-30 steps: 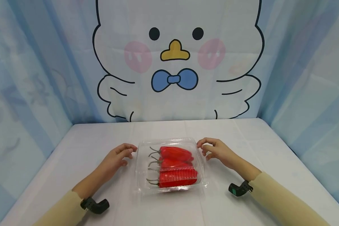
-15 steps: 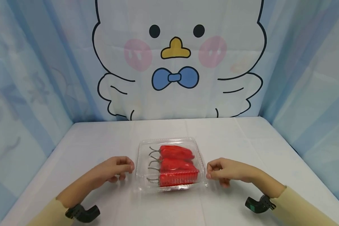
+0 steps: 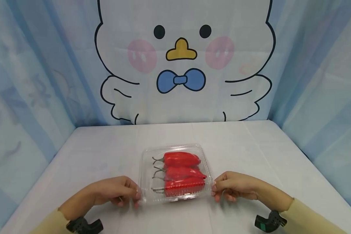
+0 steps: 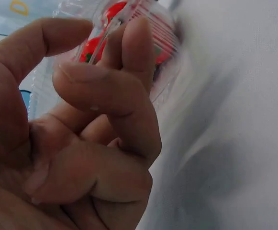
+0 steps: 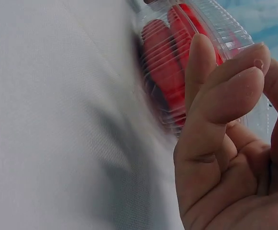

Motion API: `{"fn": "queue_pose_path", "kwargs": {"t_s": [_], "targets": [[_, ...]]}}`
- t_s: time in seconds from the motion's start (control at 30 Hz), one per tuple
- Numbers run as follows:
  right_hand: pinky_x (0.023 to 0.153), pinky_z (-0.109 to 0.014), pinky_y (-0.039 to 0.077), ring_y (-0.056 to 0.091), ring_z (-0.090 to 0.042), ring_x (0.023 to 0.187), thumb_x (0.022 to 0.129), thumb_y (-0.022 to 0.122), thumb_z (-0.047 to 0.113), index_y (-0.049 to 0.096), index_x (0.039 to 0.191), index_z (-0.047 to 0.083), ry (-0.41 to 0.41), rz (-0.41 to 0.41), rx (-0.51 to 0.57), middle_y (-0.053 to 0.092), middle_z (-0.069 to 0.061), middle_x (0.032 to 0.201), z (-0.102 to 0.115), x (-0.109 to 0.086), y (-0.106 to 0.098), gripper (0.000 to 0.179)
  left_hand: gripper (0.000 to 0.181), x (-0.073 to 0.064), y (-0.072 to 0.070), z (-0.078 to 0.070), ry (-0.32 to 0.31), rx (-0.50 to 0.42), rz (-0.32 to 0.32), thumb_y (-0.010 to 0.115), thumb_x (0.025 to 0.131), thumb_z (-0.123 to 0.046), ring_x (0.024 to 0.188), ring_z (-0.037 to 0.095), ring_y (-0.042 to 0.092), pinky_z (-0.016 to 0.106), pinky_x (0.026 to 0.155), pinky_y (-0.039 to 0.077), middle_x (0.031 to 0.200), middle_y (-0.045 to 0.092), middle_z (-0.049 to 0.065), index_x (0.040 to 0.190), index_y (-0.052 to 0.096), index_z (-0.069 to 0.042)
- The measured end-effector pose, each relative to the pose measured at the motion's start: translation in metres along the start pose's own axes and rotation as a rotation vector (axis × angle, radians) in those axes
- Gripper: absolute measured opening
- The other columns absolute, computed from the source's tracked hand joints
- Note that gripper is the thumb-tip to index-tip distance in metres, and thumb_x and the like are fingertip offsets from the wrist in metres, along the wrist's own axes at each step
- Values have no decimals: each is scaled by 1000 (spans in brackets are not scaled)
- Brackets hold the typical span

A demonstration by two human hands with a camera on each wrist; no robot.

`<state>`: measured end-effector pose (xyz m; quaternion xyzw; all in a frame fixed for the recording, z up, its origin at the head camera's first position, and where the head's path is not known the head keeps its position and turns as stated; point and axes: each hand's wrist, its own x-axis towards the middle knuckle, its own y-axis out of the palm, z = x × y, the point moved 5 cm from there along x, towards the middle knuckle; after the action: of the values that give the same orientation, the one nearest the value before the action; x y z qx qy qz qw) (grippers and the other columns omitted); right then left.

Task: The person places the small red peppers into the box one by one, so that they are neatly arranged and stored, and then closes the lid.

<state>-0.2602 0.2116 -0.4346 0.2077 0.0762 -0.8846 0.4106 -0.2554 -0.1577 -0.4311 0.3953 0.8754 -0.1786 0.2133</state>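
A clear plastic clamshell box [image 3: 147, 162] sits mid-table, its lid over several red peppers [image 3: 181, 159] with thin green stems pointing left. At the near left corner, my left hand [image 3: 117, 191] pinches the box's rim between thumb and curled fingers. My right hand [image 3: 237, 187] pinches the near right corner in the same way. In the left wrist view, the rim runs between the thumb and fingers [image 4: 86, 86]. The right wrist view has fingertips [image 5: 239, 91] against the box's ribbed side, red peppers showing through it.
A white cloth [image 3: 105, 149] covers the table. Behind and beside it hang light blue curtains [image 3: 32, 81], the back one printed with a cartoon bird [image 3: 181, 52]. Dark wrist cameras [image 3: 270, 221] are strapped at both sleeves.
Both hands have come down toward me along the box's sides, from its upper edges to its near corners, and now pinch there. The box has shifted slightly toward me.
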Motion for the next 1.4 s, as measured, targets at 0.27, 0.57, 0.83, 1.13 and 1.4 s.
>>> {"fn": "queue_pose_path", "kwargs": {"t_s": [0.27, 0.57, 0.83, 1.13, 1.4], "targets": [[49, -14, 39, 51, 0, 52, 101, 60, 20, 75, 94, 6, -35, -73, -29, 76, 2, 82, 4, 4, -6, 22, 22, 10, -11, -3, 14, -6, -149, 64, 96, -27, 53, 7, 40, 21, 48, 26, 73, 64, -5, 94, 74, -8], [50, -13, 40, 50, -1, 54, 101, 57, 19, 74, 97, 4, -69, -208, -25, 73, 2, 83, 10, 15, -22, 24, 30, 24, -24, -9, 67, -7, -333, 60, 101, -29, 55, 10, 37, 22, 50, 28, 77, 58, -1, 101, 69, -1], [50, -13, 36, 47, -1, 54, 101, 56, 19, 72, 92, 9, -80, -231, -14, 71, 4, 81, 11, 20, -28, 21, 32, 22, -19, -13, 103, -16, -320, 57, 104, -29, 55, 10, 35, 22, 51, 28, 80, 59, -1, 102, 66, 1], [48, -14, 33, 44, -2, 53, 101, 57, 22, 71, 95, 5, -63, -280, -20, 69, 3, 80, 10, 20, -27, 23, 29, 22, -16, -16, 88, -3, -368, 57, 104, -26, 54, 11, 31, 24, 50, 25, 70, 51, -2, 98, 66, 1], [48, -15, 33, 44, -3, 50, 102, 55, 26, 71, 104, -2, -62, -357, -107, 70, 1, 83, 7, 16, -30, 32, 29, 23, -18, -12, 10, -62, -497, 64, 100, -31, 56, 12, 32, 25, 51, 26, 73, 49, 0, 105, 69, -3]]}}
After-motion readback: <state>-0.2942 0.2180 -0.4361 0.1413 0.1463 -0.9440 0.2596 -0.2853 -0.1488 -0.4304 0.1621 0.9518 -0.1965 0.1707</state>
